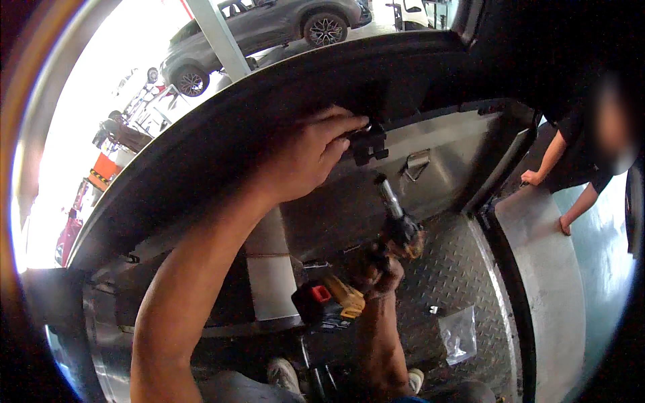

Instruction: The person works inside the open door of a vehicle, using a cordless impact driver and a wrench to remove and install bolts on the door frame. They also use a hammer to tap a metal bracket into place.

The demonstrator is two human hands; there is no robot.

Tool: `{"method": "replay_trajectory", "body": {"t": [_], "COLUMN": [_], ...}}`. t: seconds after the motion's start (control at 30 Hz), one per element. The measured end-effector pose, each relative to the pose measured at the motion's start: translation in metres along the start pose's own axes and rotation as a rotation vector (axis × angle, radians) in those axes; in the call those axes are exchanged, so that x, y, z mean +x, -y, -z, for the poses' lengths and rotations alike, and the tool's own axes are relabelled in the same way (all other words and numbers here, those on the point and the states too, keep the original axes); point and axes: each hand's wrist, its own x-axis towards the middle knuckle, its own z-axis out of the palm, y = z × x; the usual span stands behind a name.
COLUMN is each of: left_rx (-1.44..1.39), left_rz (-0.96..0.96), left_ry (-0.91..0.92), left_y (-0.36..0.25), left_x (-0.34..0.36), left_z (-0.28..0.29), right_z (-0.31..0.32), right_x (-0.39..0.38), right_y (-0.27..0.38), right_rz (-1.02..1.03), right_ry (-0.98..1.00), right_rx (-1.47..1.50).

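Observation:
My left hand reaches up under the curved black panel edge, its index finger and thumb closed at a small black bracket; what exactly they pinch is hard to make out. Below it, my right hand grips a yellow-and-black cordless power tool with a red-marked battery. Its long silver socket points up toward the bracket, just short of it. A steel panel with a folded metal loop lies behind the tool.
A co-worker at right has both hands on a pale board. A clear bag of parts lies on the tread-plate floor, near my shoes. Beyond the panel stand a grey car and a pillar.

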Motion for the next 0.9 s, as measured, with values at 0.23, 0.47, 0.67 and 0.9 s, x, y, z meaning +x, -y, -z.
{"method": "replay_trajectory", "body": {"t": [0.23, 0.47, 0.67, 0.9], "left_rx": [-0.202, -0.293, -0.235, -0.245], "left_rz": [0.056, 0.017, 0.032, -0.074], "left_ry": [-0.220, -0.270, -0.310, -0.532], "left_y": [0.010, 0.027, 0.020, 0.027], "left_x": [-0.011, -0.010, -0.018, -0.018], "left_z": [0.005, -0.014, -0.002, -0.014], "right_z": [-0.037, -0.126, -0.256, -0.316], "right_x": [0.002, 0.038, 0.070, 0.090], "right_y": [0.113, 0.263, 0.263, 0.206], "right_rz": [0.067, 0.355, -0.078, -0.315], "right_ry": [-0.001, -0.159, -0.092, -0.346], "right_rx": [-0.493, -2.140, -1.618, -1.704]}}
